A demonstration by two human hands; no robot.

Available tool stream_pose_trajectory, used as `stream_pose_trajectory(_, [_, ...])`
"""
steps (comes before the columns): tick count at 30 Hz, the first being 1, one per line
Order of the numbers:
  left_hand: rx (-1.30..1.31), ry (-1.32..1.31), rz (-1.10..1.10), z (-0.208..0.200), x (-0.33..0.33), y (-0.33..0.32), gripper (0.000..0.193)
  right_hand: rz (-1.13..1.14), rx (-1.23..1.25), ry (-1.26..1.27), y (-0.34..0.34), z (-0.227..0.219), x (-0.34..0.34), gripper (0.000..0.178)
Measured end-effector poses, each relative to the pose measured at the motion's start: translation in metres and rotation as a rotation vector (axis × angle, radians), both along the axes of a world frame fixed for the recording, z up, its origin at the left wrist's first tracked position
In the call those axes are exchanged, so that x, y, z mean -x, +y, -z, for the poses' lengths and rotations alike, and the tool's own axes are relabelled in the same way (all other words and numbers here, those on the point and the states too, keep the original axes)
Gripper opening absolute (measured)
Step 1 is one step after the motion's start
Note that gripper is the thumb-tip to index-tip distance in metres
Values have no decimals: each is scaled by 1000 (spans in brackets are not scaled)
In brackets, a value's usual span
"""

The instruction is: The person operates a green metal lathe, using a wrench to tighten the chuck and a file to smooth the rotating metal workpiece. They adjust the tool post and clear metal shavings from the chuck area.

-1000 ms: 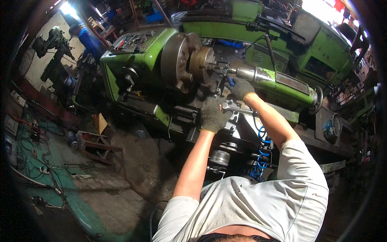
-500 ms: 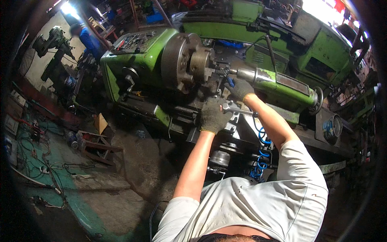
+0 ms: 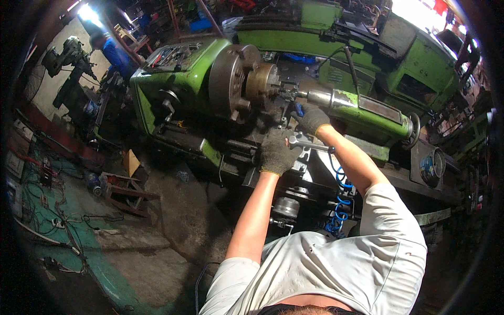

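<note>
A green metal lathe [image 3: 184,79] stretches in front of me. Its big chuck [image 3: 226,84] grips a round metal workpiece [image 3: 261,84], with the tailstock [image 3: 346,102] facing it from the right. My right hand [image 3: 312,118], in a dark knit glove, closes around a small blue-handled tool [image 3: 299,109] just below the workpiece's right end; the tool's kind is unclear. Lower and to the left, my gloved left hand [image 3: 279,152] rests at the carriage beside the tool post and its lever [image 3: 310,143]. Its fingers are mostly hidden behind the back of the hand.
A blue coiled hose [image 3: 338,210] hangs beneath my right forearm. The tailstock handwheel [image 3: 413,130] and a metal can [image 3: 433,165] are at the right. Another green machine [image 3: 294,38] stands behind. Cables [image 3: 58,210] and a frame [image 3: 126,191] lie on the left floor; a person in blue [image 3: 116,55] stands far left.
The chuck and workpiece have turned, with the chuck's jaws in different positions. Both hands stay in nearly the same place.
</note>
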State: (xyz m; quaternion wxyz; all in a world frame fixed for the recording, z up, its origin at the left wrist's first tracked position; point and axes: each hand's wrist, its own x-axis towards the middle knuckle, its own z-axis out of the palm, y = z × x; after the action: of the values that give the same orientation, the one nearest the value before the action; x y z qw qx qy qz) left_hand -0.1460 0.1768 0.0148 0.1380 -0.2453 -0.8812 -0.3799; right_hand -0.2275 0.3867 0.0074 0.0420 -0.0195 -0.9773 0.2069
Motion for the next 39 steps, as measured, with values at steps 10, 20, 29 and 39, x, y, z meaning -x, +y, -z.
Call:
stream_pose_trajectory(10, [45, 9, -24, -1, -2, 0, 52, -1, -10, -4, -1, 1, 1, 63])
stream_pose_trajectory(20, [50, 34, 2, 3, 2, 0, 52, 7, -1, 17, -3, 0, 2, 62])
stream_pose_trajectory(29, [3, -7, -7, -1, -1, 0, 53, 10, 30, -5, -2, -5, 1, 62])
stream_pose_trajectory(39, [45, -3, 1, -2, 0, 0, 52, 26, -26, -1, 8, 17, 9, 66])
